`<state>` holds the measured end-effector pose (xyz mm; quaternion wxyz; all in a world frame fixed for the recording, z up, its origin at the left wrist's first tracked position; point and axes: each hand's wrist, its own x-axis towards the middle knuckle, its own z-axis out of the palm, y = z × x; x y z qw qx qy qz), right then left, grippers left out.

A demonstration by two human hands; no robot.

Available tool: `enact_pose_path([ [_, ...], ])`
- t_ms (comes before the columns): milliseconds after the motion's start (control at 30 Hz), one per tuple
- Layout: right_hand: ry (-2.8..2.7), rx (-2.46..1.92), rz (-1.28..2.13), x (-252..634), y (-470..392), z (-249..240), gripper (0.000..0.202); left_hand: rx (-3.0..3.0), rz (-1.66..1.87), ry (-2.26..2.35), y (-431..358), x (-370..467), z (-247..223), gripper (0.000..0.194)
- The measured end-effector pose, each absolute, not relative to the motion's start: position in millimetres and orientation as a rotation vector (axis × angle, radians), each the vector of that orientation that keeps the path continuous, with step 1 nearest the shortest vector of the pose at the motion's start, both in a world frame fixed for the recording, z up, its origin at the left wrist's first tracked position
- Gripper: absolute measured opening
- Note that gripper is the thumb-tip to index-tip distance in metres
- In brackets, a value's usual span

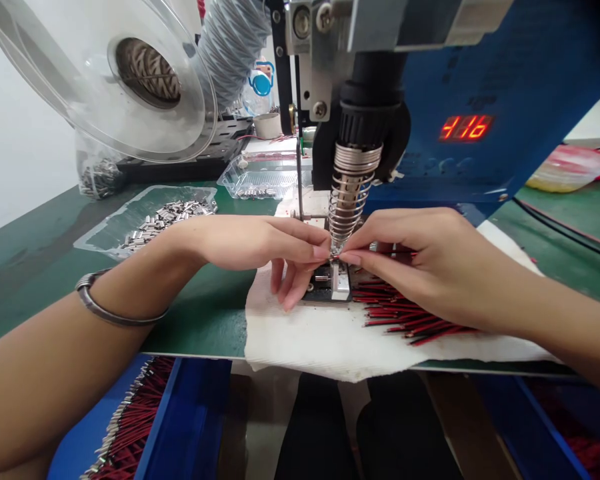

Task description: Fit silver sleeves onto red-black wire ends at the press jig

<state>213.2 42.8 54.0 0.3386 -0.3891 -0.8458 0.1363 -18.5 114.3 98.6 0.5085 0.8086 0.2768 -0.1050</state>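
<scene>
Under the tip of the soldering machine (356, 177), both my hands meet at a small holder (341, 283). My left hand (267, 250) comes in from the left with thumb and forefinger pinched at the tip and the other fingers hanging loosely below; what lies in this pinch is too small to make out. From the right, my right hand (420, 257) pinches a thin red-and-black wire close to the tip. A pile of red-and-black wires (400, 317) lies beneath my right hand on a white cloth (300, 343).
A clear tray (100, 230) of small metal connectors (167, 220) sits left, another clear tray (253, 180) behind it. A transparent fume hood (75, 73) overhangs the left. The blue machine housing (440, 170) fills the right back. Below the table edge, a blue bin (193, 407) holds wires with metal ends.
</scene>
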Motion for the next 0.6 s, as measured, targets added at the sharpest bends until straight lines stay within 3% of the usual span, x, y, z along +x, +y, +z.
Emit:
enact_pose_path([
  [267,-2.089,-1.151,0.565,214.1,38.8,52.5,0.02,1.962,-0.258,0.684,114.4,-17.6,97.9,0.048],
  [600,-2.082,-1.168,0.575,211.5,37.1,54.1,0.02,1.928,-0.238,0.721,112.6,-16.7,99.5,0.042],
])
